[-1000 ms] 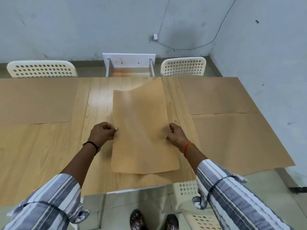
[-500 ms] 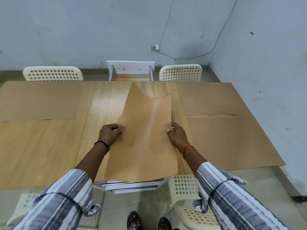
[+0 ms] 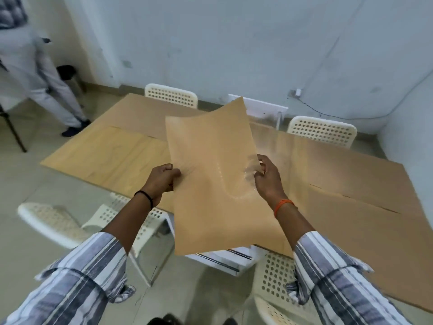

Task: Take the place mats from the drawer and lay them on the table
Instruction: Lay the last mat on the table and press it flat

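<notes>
Mat (image 3: 210,184) is off the table (image 3: 112,156), held up at frame centre between both hands. Left hand (image 3: 161,181) is closed in a pinch on the mat's left edge; right hand (image 3: 267,177) grips the right edge, fingers curled, mat puckered under them. The sheet bows and ripples, far corner flipped upward toward the chairs (image 3: 172,96) at the top of the frame. Risk, my estimate: it is thin and floppy, so uneven tension could crease it, or a loose edge could fold under when I lower it; it could also land overlapping the mats (image 3: 351,184) already lying at right. Versus half a second ago: then the mat lay partly draped over the near table edge, now it is lifted clear, and my view has swung left, bringing a standing person (image 3: 35,66) into the upper left.
</notes>
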The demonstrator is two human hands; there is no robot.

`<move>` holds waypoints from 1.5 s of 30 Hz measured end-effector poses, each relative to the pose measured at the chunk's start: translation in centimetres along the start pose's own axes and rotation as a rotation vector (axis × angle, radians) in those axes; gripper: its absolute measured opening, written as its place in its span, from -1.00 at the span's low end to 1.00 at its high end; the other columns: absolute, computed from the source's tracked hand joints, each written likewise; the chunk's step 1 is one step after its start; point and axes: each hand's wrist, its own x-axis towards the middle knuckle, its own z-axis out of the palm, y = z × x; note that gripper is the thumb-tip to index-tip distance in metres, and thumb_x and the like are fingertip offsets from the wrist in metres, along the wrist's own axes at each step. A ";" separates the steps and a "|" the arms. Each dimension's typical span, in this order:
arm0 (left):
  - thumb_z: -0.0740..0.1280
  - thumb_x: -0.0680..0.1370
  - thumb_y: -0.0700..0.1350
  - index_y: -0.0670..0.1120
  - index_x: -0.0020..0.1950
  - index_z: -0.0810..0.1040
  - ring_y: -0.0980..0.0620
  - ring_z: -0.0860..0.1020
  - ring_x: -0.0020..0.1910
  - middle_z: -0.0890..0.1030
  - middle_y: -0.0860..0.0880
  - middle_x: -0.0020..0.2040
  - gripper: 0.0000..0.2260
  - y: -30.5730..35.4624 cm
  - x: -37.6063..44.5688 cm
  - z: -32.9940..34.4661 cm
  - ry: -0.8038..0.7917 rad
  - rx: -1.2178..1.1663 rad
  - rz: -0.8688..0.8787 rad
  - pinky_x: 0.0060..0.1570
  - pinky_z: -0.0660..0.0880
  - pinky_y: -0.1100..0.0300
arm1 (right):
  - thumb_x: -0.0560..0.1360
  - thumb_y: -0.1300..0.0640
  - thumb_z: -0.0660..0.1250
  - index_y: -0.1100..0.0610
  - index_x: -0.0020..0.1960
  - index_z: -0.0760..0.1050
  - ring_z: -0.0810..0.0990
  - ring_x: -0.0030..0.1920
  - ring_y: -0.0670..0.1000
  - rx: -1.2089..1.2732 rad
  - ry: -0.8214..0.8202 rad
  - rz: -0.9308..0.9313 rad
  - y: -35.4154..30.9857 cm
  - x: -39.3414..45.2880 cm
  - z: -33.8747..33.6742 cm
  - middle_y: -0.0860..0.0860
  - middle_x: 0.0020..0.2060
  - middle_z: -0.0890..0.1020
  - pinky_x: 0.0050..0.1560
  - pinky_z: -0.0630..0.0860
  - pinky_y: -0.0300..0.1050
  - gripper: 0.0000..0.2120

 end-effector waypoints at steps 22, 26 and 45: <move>0.29 0.56 -0.26 -0.28 0.07 0.56 -0.11 0.63 -0.28 0.61 -0.19 -0.13 -0.86 -7.5 3.2 -33.0 0.013 -0.217 -0.227 -0.29 0.62 0.14 | 0.47 0.48 0.14 0.10 0.33 0.47 0.54 0.22 0.14 -0.380 -0.168 -0.073 -13.7 2.9 34.9 0.10 0.19 0.62 0.07 0.41 -0.23 -0.48; 0.35 0.54 -0.24 -0.27 0.06 0.58 -0.13 0.68 -0.26 0.59 -0.19 -0.14 -0.86 -8.6 5.3 -34.4 0.024 -0.239 -0.291 -0.31 0.64 0.12 | 0.44 0.48 0.16 0.11 0.33 0.48 0.56 0.20 0.17 -0.415 -0.190 -0.092 -13.7 6.0 38.0 0.13 0.17 0.63 0.16 0.46 -0.15 -0.46; 0.35 0.56 -0.18 -0.25 -0.01 0.56 -0.09 0.71 -0.17 0.70 -0.22 -0.11 -0.87 -13.7 10.8 -35.4 -0.148 -0.375 -0.587 -0.17 0.66 0.14 | 0.48 0.35 0.17 -0.02 0.42 0.38 0.42 0.32 0.24 -0.733 -0.368 0.015 -10.6 17.8 49.1 0.19 0.31 0.49 0.35 0.31 0.07 -0.44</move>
